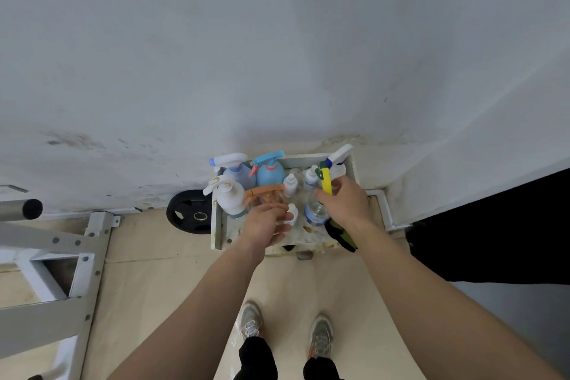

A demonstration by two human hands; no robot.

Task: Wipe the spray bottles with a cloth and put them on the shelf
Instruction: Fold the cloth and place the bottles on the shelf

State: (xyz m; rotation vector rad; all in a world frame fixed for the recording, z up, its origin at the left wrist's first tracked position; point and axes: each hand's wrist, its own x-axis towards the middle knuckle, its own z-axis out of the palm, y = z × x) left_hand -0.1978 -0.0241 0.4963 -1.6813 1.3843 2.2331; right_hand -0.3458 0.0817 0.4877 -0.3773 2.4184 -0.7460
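Note:
Several spray bottles stand on a low white shelf (pixel 351 168) against the wall. Among them are a white-headed blue bottle (pixel 237 171), a light-blue bottle (pixel 270 173), a white bottle (pixel 229 196) and an orange-trigger clear bottle (pixel 266 193). My right hand (pixel 347 202) grips a clear bottle with a yellow-green trigger (pixel 325 180) over the shelf's right side, and a dark green cloth (pixel 340 234) hangs under that hand. My left hand (pixel 266 224) reaches over the shelf front beside a small white bottle (pixel 293 213), fingers loosely bent; what it holds, if anything, is unclear.
A black weight plate (pixel 189 211) leans on the wall left of the shelf. A white metal frame (pixel 55 256) fills the left side. A dark panel (pixel 493 225) stands at the right. My feet (pixel 287 330) are on the pale floor before the shelf.

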